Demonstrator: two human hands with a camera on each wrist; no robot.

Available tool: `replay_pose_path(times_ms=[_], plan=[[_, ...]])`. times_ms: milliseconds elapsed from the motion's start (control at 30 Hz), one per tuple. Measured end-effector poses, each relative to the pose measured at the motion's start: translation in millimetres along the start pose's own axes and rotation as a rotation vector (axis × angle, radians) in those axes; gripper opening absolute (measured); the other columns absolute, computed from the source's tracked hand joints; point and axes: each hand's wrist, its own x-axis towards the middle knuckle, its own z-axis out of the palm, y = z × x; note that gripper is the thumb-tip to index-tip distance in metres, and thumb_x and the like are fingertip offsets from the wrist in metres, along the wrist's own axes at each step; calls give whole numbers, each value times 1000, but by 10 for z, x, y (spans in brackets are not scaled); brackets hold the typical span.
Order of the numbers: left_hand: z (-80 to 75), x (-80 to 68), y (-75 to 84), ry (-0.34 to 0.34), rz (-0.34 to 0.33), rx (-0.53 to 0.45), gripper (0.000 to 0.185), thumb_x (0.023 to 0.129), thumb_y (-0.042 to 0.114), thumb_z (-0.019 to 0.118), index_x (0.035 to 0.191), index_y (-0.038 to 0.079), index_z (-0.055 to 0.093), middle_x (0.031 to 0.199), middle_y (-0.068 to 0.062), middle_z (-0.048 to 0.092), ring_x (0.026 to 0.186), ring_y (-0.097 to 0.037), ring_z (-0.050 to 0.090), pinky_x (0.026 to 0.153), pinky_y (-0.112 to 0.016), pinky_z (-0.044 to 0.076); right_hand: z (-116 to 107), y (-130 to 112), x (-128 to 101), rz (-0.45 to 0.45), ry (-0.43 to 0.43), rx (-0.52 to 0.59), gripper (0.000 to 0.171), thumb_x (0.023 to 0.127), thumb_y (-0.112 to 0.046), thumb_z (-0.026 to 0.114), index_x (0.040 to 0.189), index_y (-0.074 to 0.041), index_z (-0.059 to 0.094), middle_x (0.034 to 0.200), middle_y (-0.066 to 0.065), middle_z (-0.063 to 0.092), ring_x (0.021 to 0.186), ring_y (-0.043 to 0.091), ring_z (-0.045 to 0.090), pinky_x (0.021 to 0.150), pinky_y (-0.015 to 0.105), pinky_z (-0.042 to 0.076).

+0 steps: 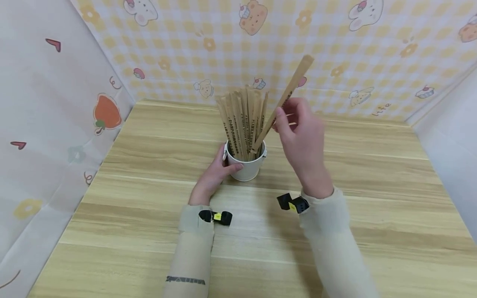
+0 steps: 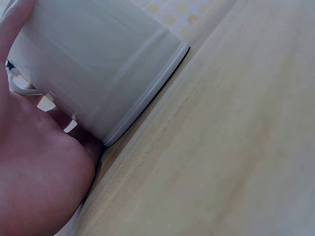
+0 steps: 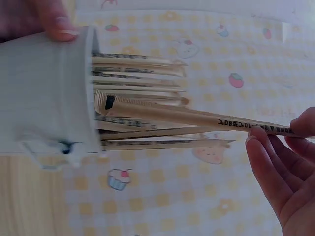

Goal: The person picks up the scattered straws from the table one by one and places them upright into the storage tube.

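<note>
A small white bucket [image 1: 247, 170] with side handle loops stands upright on the table, filled with several straws in brown paper wrappers [image 1: 241, 120]. My left hand [image 1: 214, 176] grips the bucket from its left side, thumb across the front and the other fingers hidden behind. Above and right of it, my right hand [image 1: 305, 140] pinches one paper-wrapped straw [image 1: 299, 74] around its middle. That straw slants up to the right, and its lower end overlaps the bucket's mouth. In the right wrist view, the crimped end of the held straw [image 3: 172, 114] lies right at the rim, before the other straws.
The wood-grain table [image 1: 149, 198] extends around the bucket. Behind it rises a yellow checked backdrop [image 1: 179, 45] with cartoon prints, and a pale printed wall sheet [image 1: 48, 107] borders the left side. Black wrist cameras [image 1: 220, 217] sit on both sleeves.
</note>
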Motion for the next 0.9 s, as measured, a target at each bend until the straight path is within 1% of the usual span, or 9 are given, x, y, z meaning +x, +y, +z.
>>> replay_pose_path(times_ms=[133,233,367,500,600,733,900], plan=[[59,-19,104,-11,7,3,83,77,16,67,140,32,15,143,1,21,130,-14,21,105,-34,17,51,149,-46,-19,-30,-127,20,87,-21,54,96,-4,57,86,3,63,72,7,59,60,19,49],[77,-8,122,-13,11,4,84,77,17,68,140,32,15,143,1,21,129,-13,21,105,-33,17,79,214,-70,-22,-56,-190,19,86,-23,55,94,-6,58,85,2,63,72,8,59,61,19,49],[93,14,119,-20,24,-2,84,77,20,69,140,32,15,143,1,21,129,-14,22,105,-34,17,110,292,-95,-10,-93,-226,17,85,-22,56,92,-7,59,85,2,63,72,10,59,61,20,49],[105,31,109,-25,33,-4,82,78,19,68,140,32,16,142,2,23,129,-14,23,105,-34,17,143,384,-131,0,-140,-244,16,85,-22,57,90,-7,60,84,2,63,73,13,60,62,23,50],[98,27,106,-17,33,6,82,78,17,67,140,32,16,142,1,24,128,-14,23,105,-35,17,173,448,-166,7,-180,-258,17,85,-23,59,91,-7,61,85,2,62,75,12,59,63,24,50],[73,-7,110,-2,22,28,81,78,17,67,140,31,16,142,-1,24,128,-15,24,105,-35,17,211,511,-216,28,-218,-294,18,83,-25,62,90,-8,63,85,0,58,75,11,55,63,23,48],[57,-49,116,4,6,35,82,78,18,67,140,29,15,142,-2,24,129,-17,23,105,-36,17,227,535,-260,79,-241,-333,19,82,-27,62,87,-9,65,81,-1,52,71,13,49,61,25,42]])
